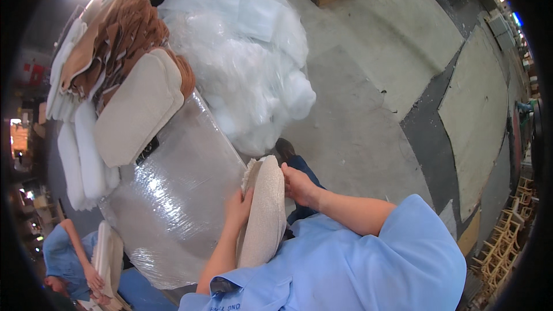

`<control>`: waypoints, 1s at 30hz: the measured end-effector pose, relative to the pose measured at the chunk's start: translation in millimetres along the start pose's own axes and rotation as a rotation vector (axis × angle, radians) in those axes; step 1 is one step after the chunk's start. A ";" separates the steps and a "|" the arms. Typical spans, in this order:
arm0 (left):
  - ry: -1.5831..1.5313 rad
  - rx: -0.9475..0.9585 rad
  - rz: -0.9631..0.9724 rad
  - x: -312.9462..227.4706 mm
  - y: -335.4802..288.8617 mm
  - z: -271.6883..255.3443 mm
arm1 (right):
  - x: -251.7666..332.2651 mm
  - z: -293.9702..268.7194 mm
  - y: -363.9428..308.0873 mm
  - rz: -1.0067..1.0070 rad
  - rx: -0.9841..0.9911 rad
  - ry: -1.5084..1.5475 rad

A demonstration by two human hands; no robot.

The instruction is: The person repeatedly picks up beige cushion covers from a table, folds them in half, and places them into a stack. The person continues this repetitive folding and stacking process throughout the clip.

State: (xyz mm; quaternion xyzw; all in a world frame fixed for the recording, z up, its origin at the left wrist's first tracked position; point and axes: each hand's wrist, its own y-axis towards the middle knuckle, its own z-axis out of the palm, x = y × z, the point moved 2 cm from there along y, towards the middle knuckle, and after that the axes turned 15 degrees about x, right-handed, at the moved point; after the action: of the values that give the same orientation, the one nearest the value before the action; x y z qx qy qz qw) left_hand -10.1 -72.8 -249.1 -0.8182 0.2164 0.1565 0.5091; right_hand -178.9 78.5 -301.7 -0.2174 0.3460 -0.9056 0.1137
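Upright against my body stands a beige fabric cushion (265, 213), long and rounded at its upper end, with a rough, frayed-looking edge along its left side. My left hand (237, 210) grips it from the left, the fingers pressed on that side. At the upper right edge my right hand (299, 187) has its fingers closed on the fabric. To the left is a table (184, 178) covered in shiny clear plastic film. On its far end lie a few stacked beige cushion pieces (138, 106) with rounded corners.
Brown fabric pieces (124, 34) are piled beyond the beige ones, with white foam pads (89, 150) beside them. A big plastic-wrapped bundle of white padding (242, 57) stands past the table. A co-worker (75, 259) holds similar cushions at lower left. Wooden frames (507, 236) stand at right.
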 end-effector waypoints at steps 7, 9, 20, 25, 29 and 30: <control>-0.006 -0.177 -0.024 10.2 -55.3 0.7 | -28.0 27.6 16.1 -0.260 -0.147 0.002; -0.030 -0.268 -0.016 -9.3 -66.2 -5.8 | -44.2 10.6 35.7 -0.272 -0.021 -0.086; -0.321 -0.112 -0.110 63.3 -108.8 15.9 | 119.3 31.6 23.5 -0.123 -0.064 -0.793; -0.127 -0.331 -0.073 64.5 -106.6 14.9 | 103.8 165.3 78.5 -0.464 0.593 -2.190; -0.118 -0.459 -0.155 81.0 -118.8 12.8 | 43.0 214.6 82.3 0.163 0.865 -2.623; -0.122 -0.470 -0.161 77.7 -115.8 16.1 | 34.4 204.6 81.2 0.179 0.908 -2.631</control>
State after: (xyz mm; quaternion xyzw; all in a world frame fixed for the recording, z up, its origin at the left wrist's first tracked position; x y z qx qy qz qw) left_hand 115.4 -28.6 -204.5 -0.9177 0.0770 0.2107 0.3278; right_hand -108.0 -111.6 -209.5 -0.8209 -0.3213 -0.0608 0.4682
